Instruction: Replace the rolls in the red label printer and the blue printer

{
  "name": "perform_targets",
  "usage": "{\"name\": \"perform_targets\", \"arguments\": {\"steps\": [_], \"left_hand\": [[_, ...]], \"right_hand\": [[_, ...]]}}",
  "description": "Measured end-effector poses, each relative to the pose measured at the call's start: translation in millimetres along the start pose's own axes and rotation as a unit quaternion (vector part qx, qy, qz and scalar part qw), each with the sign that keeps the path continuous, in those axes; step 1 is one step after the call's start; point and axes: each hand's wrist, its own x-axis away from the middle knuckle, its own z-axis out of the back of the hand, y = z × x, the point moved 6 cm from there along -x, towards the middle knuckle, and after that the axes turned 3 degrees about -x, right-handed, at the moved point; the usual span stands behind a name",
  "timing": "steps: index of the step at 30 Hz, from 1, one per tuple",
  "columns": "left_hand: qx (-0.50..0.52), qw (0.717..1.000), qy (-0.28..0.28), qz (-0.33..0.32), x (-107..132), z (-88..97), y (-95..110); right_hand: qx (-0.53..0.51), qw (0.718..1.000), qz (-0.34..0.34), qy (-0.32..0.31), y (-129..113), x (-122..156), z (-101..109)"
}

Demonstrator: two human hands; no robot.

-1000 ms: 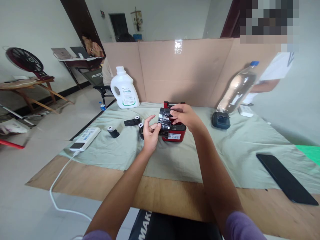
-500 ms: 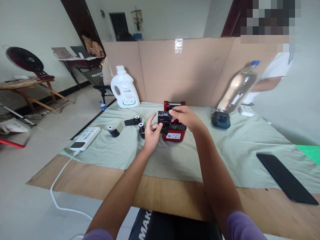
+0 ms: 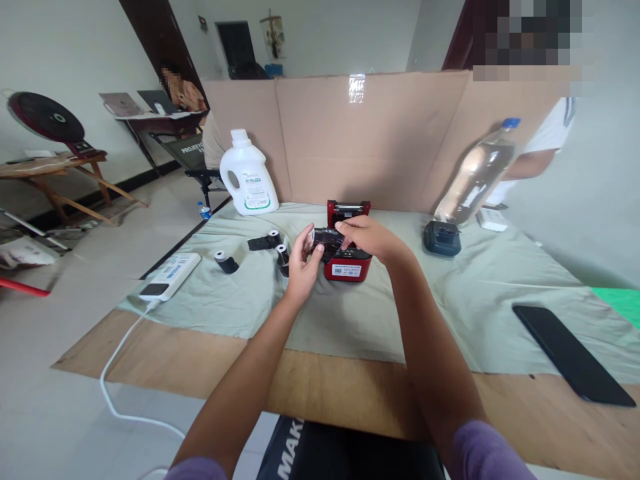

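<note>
My left hand [image 3: 304,265] is closed round a small roll of glossy black film [image 3: 327,238] with a pale end. My right hand [image 3: 369,237] pinches the other side of the film with thumb and fingers. Just behind and below them stands a small red printer [image 3: 347,271] with its lid up, partly hidden by the hands and roll. A similar black roll [image 3: 282,257] stands close to my left hand. Farther left lie two more, one with a loose black strip [image 3: 259,245] and one tilted on the cloth [image 3: 226,263].
A white jug [image 3: 250,180] and a cardboard screen [image 3: 380,140] stand behind. At right are a large clear bottle [image 3: 475,173], a dark box [image 3: 442,239] and a black phone [image 3: 573,353]. A white power bank-like block [image 3: 171,277] with a cable lies left. A person's arm [image 3: 533,165] is behind the screen.
The roll has turned in my hands, so its pale end now shows at the left and the film slants lower. Both hands stay in nearly the same place.
</note>
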Motion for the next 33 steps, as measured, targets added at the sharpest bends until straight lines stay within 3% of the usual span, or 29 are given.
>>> {"name": "perform_targets", "arguments": {"steps": [8, 14, 20, 24, 33], "left_hand": [[0.001, 1.000, -0.016, -0.001, 1, -1.0, 0], [0.027, 0.999, -0.012, 0.014, 3, -3.5, 2], [0.036, 0.999, -0.016, 0.021, 3, -4.1, 5], [0.033, 0.999, -0.014, 0.024, 4, -4.0, 7], [0.003, 1.000, -0.013, 0.017, 2, -1.7, 2]], "right_hand": [[0.057, 0.998, -0.015, -0.018, 2, 1, 4], [0.040, 0.999, 0.001, -0.021, 0, 4, 6], [0.034, 0.993, 0.076, -0.081, -6, 7, -2], [0.014, 0.989, 0.128, -0.070, -5, 2, -3], [0.038, 0.985, 0.149, -0.081, -12, 3, -2]]}}
